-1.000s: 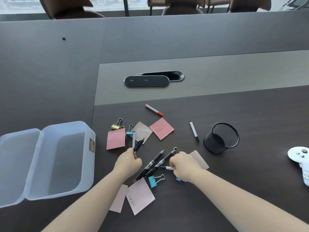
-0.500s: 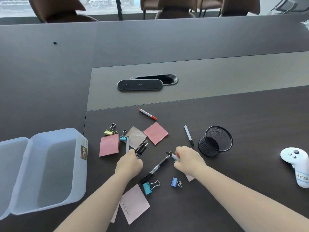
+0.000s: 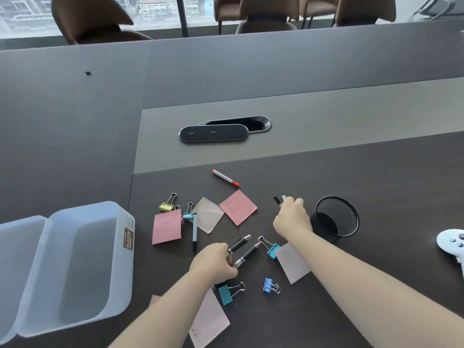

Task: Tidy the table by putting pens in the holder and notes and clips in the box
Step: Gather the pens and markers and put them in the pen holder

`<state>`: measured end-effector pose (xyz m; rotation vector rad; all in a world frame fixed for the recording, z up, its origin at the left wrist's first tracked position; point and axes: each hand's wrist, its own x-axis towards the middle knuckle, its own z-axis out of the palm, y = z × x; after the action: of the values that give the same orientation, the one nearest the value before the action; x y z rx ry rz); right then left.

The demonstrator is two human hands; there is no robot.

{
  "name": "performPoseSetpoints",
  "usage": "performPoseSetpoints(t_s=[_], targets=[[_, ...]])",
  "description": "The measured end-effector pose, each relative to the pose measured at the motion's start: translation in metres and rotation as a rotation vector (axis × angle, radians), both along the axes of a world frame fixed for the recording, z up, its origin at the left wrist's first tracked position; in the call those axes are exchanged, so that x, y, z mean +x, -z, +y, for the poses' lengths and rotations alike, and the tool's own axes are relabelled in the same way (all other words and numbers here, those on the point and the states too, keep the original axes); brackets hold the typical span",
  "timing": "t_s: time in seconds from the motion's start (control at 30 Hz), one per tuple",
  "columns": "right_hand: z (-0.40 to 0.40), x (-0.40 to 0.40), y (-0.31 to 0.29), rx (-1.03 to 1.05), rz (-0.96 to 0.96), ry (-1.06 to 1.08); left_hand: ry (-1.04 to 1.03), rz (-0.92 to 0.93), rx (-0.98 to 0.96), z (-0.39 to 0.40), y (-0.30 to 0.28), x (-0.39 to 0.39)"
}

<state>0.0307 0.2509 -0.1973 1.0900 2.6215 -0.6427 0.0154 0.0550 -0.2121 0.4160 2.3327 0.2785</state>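
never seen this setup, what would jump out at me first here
Two bare hands work mid-table: the right hand holds pens beside the black mesh holder, the left hand grips two black pens. Around them lie pink notes and coloured binder clips; a clear plastic box sits open at left.

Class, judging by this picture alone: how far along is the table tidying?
Nothing looks stored: the mesh holder and plastic box appear empty. In hand: the right hand carries pens beside the holder, and the left hand grips two black pens. Left: red marker, notes, clips.
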Motion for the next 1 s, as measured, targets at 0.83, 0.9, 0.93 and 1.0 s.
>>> performPoseSetpoints(t_s=[0.83, 0.9, 0.93, 1.0], targets=[[-0.056, -0.128, 0.005, 0.018, 0.039, -0.221, -0.838, 0.319, 0.473, -0.099, -0.03, -0.085], [-0.063, -0.14, 0.009, 0.025, -0.002, -0.268, -0.845, 0.326, 0.476, -0.104, -0.031, -0.089], [-0.066, -0.145, 0.01, 0.025, -0.012, -0.274, -0.849, 0.328, 0.483, -0.106, -0.03, -0.091], [-0.072, -0.155, 0.014, 0.022, 0.003, -0.265, -0.855, 0.316, 0.491, -0.109, -0.03, -0.095]])
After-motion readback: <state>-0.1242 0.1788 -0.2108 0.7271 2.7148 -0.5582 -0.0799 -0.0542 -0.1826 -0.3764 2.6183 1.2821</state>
